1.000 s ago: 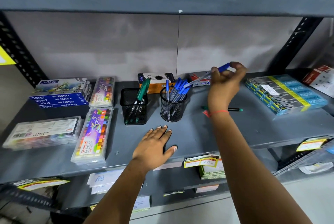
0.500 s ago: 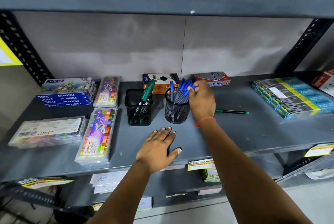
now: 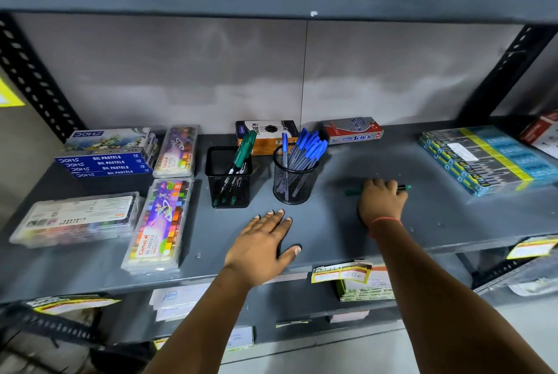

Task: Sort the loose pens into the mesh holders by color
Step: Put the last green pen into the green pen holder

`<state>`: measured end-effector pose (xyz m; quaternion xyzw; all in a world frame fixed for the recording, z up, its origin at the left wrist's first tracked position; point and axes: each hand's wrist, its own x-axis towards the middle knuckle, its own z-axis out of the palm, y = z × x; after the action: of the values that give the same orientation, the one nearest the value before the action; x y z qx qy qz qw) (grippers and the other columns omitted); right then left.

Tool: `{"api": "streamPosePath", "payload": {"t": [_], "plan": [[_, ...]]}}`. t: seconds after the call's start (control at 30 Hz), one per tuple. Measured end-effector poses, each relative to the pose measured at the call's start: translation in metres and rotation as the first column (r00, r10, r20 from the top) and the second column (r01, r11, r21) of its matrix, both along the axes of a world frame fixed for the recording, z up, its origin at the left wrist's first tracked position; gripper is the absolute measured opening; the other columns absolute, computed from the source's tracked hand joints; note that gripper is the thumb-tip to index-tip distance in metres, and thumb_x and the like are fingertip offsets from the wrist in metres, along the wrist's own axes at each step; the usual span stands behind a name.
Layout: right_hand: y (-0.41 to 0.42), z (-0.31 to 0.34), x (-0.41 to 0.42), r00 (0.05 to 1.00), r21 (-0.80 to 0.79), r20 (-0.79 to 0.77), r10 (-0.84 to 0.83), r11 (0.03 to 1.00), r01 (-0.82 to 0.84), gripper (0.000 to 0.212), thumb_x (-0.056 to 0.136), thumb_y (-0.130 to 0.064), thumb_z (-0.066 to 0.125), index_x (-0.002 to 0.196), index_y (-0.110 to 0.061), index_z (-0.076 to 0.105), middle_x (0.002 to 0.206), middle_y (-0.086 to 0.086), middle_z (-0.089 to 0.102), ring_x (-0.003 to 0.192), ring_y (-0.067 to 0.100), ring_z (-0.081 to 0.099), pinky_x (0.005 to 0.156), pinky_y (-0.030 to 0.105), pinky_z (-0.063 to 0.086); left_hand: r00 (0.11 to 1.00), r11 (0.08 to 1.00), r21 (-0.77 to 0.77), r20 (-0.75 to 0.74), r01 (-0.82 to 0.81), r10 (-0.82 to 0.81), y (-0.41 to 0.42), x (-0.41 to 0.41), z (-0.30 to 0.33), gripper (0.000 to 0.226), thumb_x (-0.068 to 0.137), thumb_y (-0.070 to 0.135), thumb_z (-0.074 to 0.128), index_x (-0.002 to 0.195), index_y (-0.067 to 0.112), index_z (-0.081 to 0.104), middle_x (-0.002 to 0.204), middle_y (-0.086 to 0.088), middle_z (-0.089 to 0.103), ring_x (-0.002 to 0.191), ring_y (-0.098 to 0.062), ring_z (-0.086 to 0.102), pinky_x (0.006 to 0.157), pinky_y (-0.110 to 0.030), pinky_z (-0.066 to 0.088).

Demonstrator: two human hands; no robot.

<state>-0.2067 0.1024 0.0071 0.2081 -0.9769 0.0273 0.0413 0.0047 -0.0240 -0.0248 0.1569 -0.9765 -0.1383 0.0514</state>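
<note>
While the left hand (image 3: 262, 245) just lies flat, palm down with fingers spread, on the grey shelf (image 3: 332, 240) near the bottom centre of the frame, the right hand (image 3: 381, 203) is over at centre right, curled down on top of a green pen (image 3: 351, 192) lying on the shelf. The pen's ends poke out on both sides of the hand, but honestly I can't tell if the fingers have actually closed around it. Left of that, mid-frame, are the two mesh holders: a round one (image 3: 294, 180) packed with blue pens (image 3: 308, 147), and a square one (image 3: 228, 177) just beside it with green pens (image 3: 244, 150). Pastel boxes (image 3: 105, 151) sit at the far left.
</note>
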Motion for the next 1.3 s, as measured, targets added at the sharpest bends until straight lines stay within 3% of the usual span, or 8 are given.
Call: {"api": "streamPosePath", "payload": {"t": [0.17, 0.27, 0.43, 0.53, 0.6, 0.73, 0.9, 1.3], "plan": [[0.001, -0.001, 0.004, 0.998, 0.068, -0.018, 0.061, 0.996, -0.059, 0.032, 0.091, -0.013, 0.041, 0.121, -0.005, 0.052, 0.126, 0.017, 0.054, 0.117, 0.036, 0.045, 0.094, 0.041, 0.04, 1.0, 1.0, 0.009, 0.015, -0.001, 0.001, 0.0, 0.001, 0.002, 0.063, 0.091, 0.056, 0.032, 0.143, 0.024, 0.018, 0.156, -0.001, 0.015, 0.143, -0.016, 0.009, 0.115, -0.029, -0.002], [0.003, 0.009, 0.014, 0.999, -0.259, -0.021, -0.026, 0.966, 0.02, 0.034, 0.087, -0.017, 0.049, 0.115, 0.002, 0.05, 0.12, 0.025, 0.055, 0.112, 0.041, 0.049, 0.088, 0.045, 0.045, 1.0, 1.0, 0.022, 0.023, -0.001, 0.001, 0.0, 0.001, 0.002, 0.063, 0.091, 0.057, 0.031, 0.144, 0.025, 0.017, 0.157, 0.0, 0.014, 0.143, -0.015, 0.008, 0.114, -0.028, -0.003], [-0.027, 0.076, 0.033, 0.997, -0.913, 0.054, -0.053, 0.402, 0.071, 0.013, 0.082, -0.011, 0.052, 0.09, -0.011, 0.042, 0.095, 0.022, 0.06, 0.089, 0.035, 0.058, 0.072, 0.039, 0.043, 1.0, 1.0, 0.024, 0.031, -0.006, 0.006, 0.0, 0.002, 0.003, 0.063, 0.091, 0.056, 0.03, 0.144, 0.024, 0.016, 0.157, 0.0, 0.013, 0.143, -0.015, 0.008, 0.113, -0.026, -0.005], [-0.057, 0.117, 0.053, 0.997, -0.998, -0.011, 0.077, 0.068, -0.017, 0.024, 0.081, -0.004, 0.05, 0.097, -0.015, 0.037, 0.069, -0.008, 0.051, 0.057, -0.008, 0.055, 0.057, 0.015, 0.04, 0.999, 1.0, 0.019, 0.038, -0.012, 0.011, 0.001, 0.002, 0.004, 0.063, 0.091, 0.056, 0.03, 0.144, 0.024, 0.016, 0.157, 0.0, 0.013, 0.143, -0.015, 0.007, 0.113, -0.027, -0.004], [-0.077, 0.13, 0.069, 0.981, -1.0, -0.015, 0.195, -0.022, -0.011, 0.036, 0.081, 0.002, 0.049, 0.112, -0.013, 0.037, 0.073, -0.011, 0.051, 0.055, -0.009, 0.058, 0.048, 0.003, 0.041, 0.999, 1.0, 0.025, 0.034, -0.019, 0.018, 0.001, 0.002, 0.004, 0.063, 0.092, 0.055, 0.031, 0.144, 0.024, 0.017, 0.157, 0.0, 0.013, 0.143, -0.015, 0.007, 0.114, -0.027, -0.004], [-0.108, 0.126, 0.1, 0.93, -0.993, 0.018, 0.367, 0.117, -0.028, 0.065, 0.084, -0.001, 0.047, 0.139, -0.026, 0.023, 0.089, 0.008, 0.064, 0.066, 0.02, 0.064, 0.058, 0.023, 0.053, 0.999, 0.999, 0.026, 0.024, -0.03, 0.029, 0.002, 0.006, 0.002, 0.06, 0.093, 0.05, 0.033, 0.143, 0.022, 0.019, 0.157, -0.001, 0.014, 0.143, -0.015, 0.008, 0.115, -0.027, -0.003], [-0.126, 0.106, 0.118, 0.88, -0.933, 0.06, 0.472, 0.34, -0.119, 0.061, 0.087, -0.002, 0.046, 0.139, -0.027, 0.025, 0.096, 0.018, 0.061, 0.086, 0.034, 0.061, 0.081, 0.05, 0.053, 1.0, 1.0, -0.002, 0.022, -0.018, 0.019, 0.002, 0.007, 0.001, 0.057, 0.093, 0.046, 0.033, 0.143, 0.02, 0.021, 0.156, -0.004, 0.018, 0.143, -0.017, 0.013, 0.116, -0.03, 0.002], [-0.13, 0.076, 0.125, 0.825, -0.58, 0.046, 0.563, 0.688, -0.436, 0.05, 0.089, -0.012, 0.049, 0.135, -0.018, 0.035, 0.119, 0.019, 0.058, 0.112, 0.04, 0.052, 0.09, 0.044, 0.047, 1.0, 1.0, 0.008, 0.018, 0.003, -0.003, 0.0, 0.009, 0.005, 0.054, 0.092, 0.045, 0.036, 0.138, 0.018, 0.031, 0.149, -0.007, 0.034, 0.138, -0.02, 0.024, 0.117, -0.034, 0.011]]}}
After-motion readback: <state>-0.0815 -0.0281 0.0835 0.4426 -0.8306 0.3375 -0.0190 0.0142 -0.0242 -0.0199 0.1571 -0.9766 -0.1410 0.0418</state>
